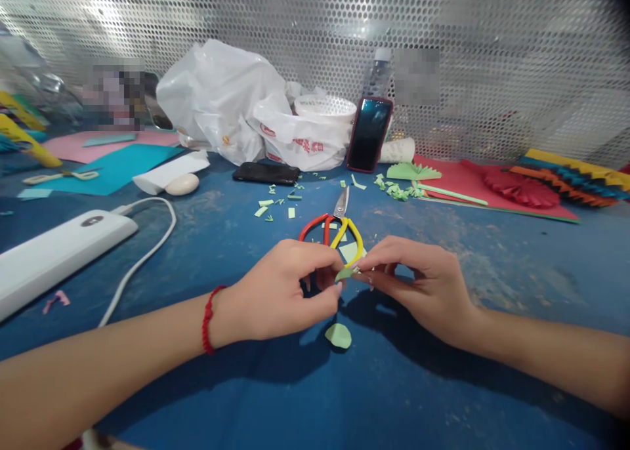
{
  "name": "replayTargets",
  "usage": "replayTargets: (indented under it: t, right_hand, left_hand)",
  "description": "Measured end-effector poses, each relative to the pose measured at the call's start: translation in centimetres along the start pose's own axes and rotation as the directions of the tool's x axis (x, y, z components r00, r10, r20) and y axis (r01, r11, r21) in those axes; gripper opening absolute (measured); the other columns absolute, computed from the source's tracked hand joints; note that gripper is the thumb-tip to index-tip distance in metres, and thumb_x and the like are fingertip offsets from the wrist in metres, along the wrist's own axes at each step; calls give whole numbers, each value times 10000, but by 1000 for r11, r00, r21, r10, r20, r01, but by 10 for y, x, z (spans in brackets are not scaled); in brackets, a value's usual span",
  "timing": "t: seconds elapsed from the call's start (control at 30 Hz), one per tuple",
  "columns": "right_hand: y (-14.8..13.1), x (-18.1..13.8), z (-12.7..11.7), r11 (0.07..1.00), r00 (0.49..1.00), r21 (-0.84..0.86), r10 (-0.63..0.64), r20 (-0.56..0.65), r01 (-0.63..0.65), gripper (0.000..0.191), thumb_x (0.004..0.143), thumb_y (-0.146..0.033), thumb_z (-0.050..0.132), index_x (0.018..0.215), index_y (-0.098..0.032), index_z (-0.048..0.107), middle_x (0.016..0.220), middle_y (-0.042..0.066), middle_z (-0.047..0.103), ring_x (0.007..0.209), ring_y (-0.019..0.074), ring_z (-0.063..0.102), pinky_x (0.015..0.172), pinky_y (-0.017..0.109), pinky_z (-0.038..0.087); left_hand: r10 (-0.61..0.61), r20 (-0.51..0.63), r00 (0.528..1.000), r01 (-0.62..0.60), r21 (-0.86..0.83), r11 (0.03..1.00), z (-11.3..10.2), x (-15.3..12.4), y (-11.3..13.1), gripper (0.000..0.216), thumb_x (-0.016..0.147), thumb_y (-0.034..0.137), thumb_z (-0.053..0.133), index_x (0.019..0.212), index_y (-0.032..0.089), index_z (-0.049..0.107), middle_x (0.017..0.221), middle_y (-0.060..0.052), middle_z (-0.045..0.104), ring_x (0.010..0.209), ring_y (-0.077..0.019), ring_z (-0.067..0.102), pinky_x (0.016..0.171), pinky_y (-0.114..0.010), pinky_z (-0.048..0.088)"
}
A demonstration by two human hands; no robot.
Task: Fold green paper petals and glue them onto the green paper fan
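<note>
A small piece of pale green paper [346, 273] is pinched between the left hand [278, 292] and the right hand [418, 289], above the middle of the blue worktop [443, 384]. The fingers [322, 266] of both hands are closed together on it. Scissors with red and yellow handles [335, 224] are lying on the worktop just behind the hands, and a rounded green paper cut-out [338, 335] is lying just in front of them. Small green paper scraps [275, 204] are scattered beyond the scissors, toward the rear edge. A red string bracelet [208, 319] is worn on the left wrist.
</note>
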State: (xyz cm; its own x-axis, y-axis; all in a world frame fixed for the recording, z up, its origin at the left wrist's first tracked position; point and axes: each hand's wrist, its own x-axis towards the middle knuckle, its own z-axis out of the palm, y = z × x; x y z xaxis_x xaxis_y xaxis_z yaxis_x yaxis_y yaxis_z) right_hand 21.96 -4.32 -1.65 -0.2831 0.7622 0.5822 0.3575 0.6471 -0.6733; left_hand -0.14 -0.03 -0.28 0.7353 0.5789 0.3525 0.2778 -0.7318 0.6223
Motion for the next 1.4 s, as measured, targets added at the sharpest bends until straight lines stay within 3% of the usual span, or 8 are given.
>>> replayTargets:
  t: [0.67,1.0,1.4]
  right_hand:
    - [-1,3,-2,1000,1000,-4,-16,21,16,157,912,-127,654,915,-235,768,830,32,750,734,147,700,658,263,565]
    - [1,3,-2,1000,998,-14,-22,52,23,210,885,-53,649,911,-226,765,836,17,728,731,119,683,629,221,538]
    - [1,2,-2,1000,998,0,-10,58,10,202,900,-83,641,921,-244,762,868,13,745,763,132,693,647,236,541]
  left_hand:
    - [80,14,997,-81,89,993,-5,2,7,211,888,149,503,805,150,696,712,-11,709,638,-121,618,626,-228,445]
    - [33,24,999,-34,56,998,-2,1,5,202,861,153,525,740,142,686,663,3,667,601,-104,583,602,-219,424]
    - [18,25,1000,-21,103,995,-3,4,8,188,835,145,542,715,128,685,634,11,648,576,-83,555,593,-189,413]
